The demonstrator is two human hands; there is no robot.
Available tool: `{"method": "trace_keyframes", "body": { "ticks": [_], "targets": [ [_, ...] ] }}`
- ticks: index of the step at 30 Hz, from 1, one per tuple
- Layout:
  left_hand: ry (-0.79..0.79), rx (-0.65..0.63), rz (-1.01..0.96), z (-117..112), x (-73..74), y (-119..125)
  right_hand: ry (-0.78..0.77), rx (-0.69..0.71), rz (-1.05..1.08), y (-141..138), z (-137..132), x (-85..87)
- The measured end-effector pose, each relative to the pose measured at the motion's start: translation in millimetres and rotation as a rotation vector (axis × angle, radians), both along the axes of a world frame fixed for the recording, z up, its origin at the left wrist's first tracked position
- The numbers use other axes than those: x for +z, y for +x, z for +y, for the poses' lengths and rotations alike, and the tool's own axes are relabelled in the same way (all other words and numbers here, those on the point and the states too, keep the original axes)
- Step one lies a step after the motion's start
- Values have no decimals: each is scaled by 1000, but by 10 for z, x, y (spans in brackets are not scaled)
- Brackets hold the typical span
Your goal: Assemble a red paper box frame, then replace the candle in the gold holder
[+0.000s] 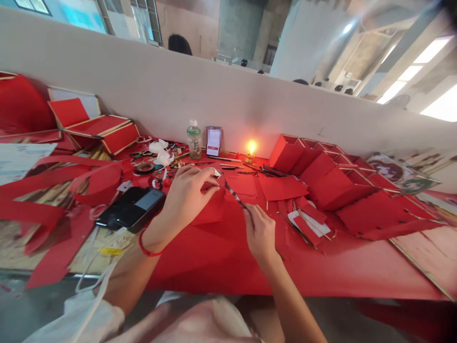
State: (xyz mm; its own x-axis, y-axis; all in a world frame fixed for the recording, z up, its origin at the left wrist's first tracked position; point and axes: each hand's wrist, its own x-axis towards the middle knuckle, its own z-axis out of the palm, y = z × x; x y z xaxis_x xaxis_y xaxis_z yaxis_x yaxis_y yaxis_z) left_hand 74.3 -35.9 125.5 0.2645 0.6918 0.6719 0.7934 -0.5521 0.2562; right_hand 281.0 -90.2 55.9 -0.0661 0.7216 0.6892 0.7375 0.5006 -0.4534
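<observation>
My left hand is raised over the red-covered table, its thumb and fingers closed around a small white thing whose kind I cannot make out. A thin dark stick with shiny light patches slants down from near those fingertips. My right hand pinches its lower end, with the fingers curled. Beneath both hands lie flat sheets of red paper. Whether the stick's upper end touches the left fingers cannot be made out.
Behind the hands a small flame burns on a lamp, near a phone and a bottle. Red box frames crowd the right. At left are a black case, red strips and a tape roll.
</observation>
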Motion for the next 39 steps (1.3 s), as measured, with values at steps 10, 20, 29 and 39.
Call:
{"method": "trace_keyframes", "body": {
  "ticks": [10, 20, 29, 39],
  "targets": [
    [-51, 1, -5, 16, 24, -17, 98, -80, -51, -22, 10, -60],
    [-125, 10, 1, 69, 44, -21, 85, -5, -92, -26, 5, -95],
    [-158, 4, -27, 49, 64, -25, 99, 35, -98, -62, 19, -90],
    [-159, 7, -22, 13, 76, -31, 91, 50, -114, -89, 39, -82]
  ]
}}
